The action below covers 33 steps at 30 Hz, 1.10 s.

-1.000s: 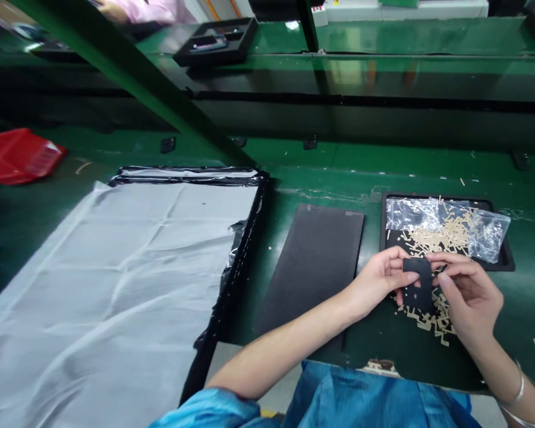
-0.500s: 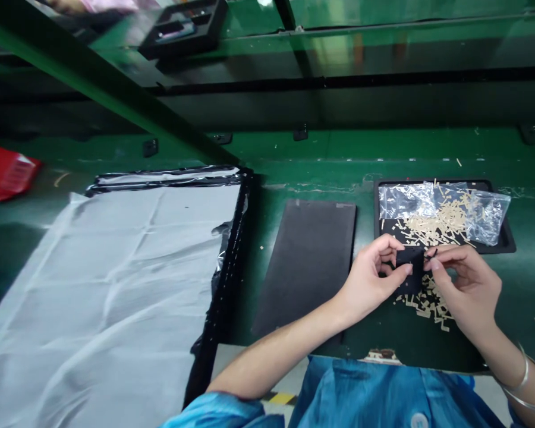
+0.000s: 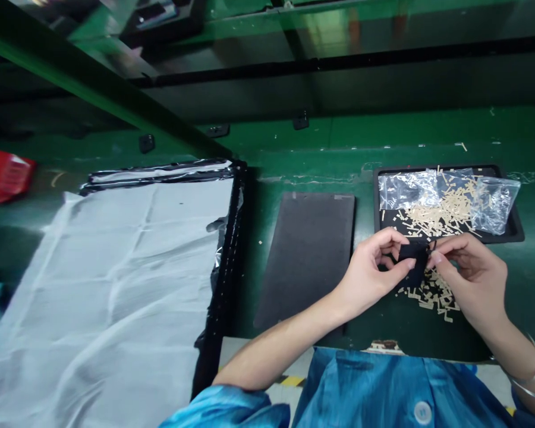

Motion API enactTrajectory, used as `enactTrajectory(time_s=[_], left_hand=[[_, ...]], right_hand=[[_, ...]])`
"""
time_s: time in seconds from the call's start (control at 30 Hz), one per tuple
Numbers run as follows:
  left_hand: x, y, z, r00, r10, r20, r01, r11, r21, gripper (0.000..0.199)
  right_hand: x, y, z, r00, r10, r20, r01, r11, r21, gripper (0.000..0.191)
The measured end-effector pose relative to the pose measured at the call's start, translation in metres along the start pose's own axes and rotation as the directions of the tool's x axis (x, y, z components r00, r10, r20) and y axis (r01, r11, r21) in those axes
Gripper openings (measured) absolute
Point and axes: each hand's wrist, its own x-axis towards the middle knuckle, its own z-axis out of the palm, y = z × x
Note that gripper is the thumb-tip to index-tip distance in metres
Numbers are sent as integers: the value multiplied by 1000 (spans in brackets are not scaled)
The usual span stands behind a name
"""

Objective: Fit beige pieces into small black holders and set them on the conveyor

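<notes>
The left grip [image 3: 374, 270] pinches the black piece [image 3: 414, 270]; best hold it steady while the right grip [image 3: 479, 276], pinching a dark sliver [image 3: 434, 244] just beside it, moves gently, clear of the pale bits [image 3: 439, 297] below.

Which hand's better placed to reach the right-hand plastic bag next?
Probably the right hand: it is just below that plastic bag, nearer than the left hand, which grips the black piece.

Head-worn view, forward and down
</notes>
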Motion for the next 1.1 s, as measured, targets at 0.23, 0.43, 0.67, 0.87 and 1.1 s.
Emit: enactTrajectory(time_s=[0.23, 0.43, 0.67, 0.87, 1.1], left_hand=[[1, -2, -1, 1000, 8, 9, -7, 1000, -23, 14], [-1, 0, 1, 1000, -10, 4, 10, 999, -34, 16], [0, 0, 0, 999, -43, 6, 44, 998, -55, 19], [-1, -1, 0, 998, -61, 4, 61, 996, -67, 20], [-1, 0, 0, 998, -60, 25, 62, 994, -89, 19]], right_hand=[[2, 0, 0, 998, 55, 19, -56, 998, 41, 9], [3, -1, 0, 999, 53, 10, -53, 998, 38, 9], [2, -1, 0, 997, 70, 6, -71, 996, 59, 8], [2, -1, -1, 998, 65, 1, -65, 997, 49, 9], [3, 0, 0, 998, 70, 9, -70, 997, 41, 9]])
